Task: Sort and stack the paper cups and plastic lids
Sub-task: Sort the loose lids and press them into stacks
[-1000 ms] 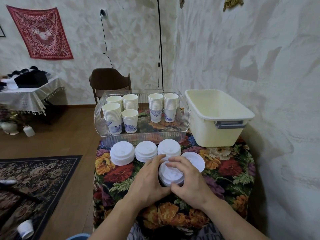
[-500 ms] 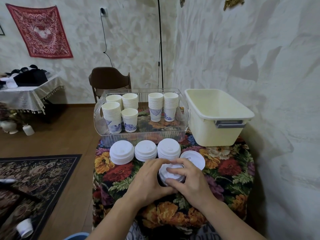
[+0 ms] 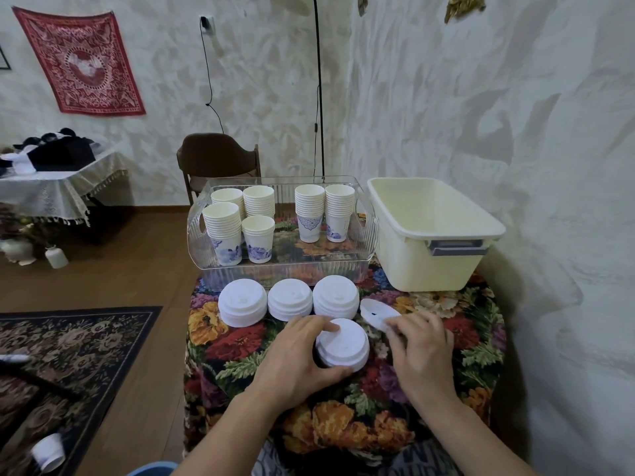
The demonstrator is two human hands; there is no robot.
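Four stacks of white plastic lids sit on the flowered table (image 3: pixel 220 341): three in a row along the front wall of the clear tray (image 3: pixel 275 276), namely the left stack (image 3: pixel 243 305), the middle stack (image 3: pixel 290 304) and the right stack (image 3: pixel 336 296), with a fourth stack (image 3: pixel 342 343) nearer the front edge, just in front of the right one. The left hand (image 3: pixel 299 359) grips this fourth stack, thumb curled under its near side and fingers bent over its top left rim. The right hand (image 3: pixel 421 352) pinches a single lid (image 3: pixel 376 312), which is tilted and lifted at its near edge, just right of the right stack; the fingertips seem to close on its rim, though the exact contact is hard to make out. Inside the clear tray, at the back of the table, stand six stacks of paper cups: four (image 3: pixel 240 221) toward the left end and two (image 3: pixel 324 213) toward the right end, all upright. A cream tub (image 3: pixel 446 269) sits at the back right corner of the table, touching the tray's right end.
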